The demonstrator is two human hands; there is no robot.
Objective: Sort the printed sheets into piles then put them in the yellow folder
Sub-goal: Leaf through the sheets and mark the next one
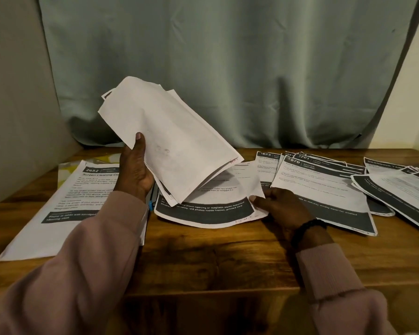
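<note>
1. Landmark: the sheet with a dark curved band (203, 211), lying print-up at the middle of the wooden surface (215, 262).
2. The left hand (136, 170) is raised just left of and above that sheet; its grip is closed, thumb on top, around a bundle of sheets (169, 141) that tilts up with blank backs showing. How many sheets are in the bundle cannot be told.
3. The right hand (281, 206) rests at the landmark sheet's right edge, thumb and fingers pinching the corner of one single sheet (247, 180) that lifts above it.
4. Left of the landmark lies one pile headed "2652" (65, 204); a yellow patterned edge (102, 160), perhaps the folder, peeks out behind it.
5. Right of the landmark lie two spread piles: a fanned pile with "670" on top (324, 189), and farther right another fanned pile (402, 189) at the frame's edge.
6. A grey-green curtain (228, 68) hangs behind the surface.
</note>
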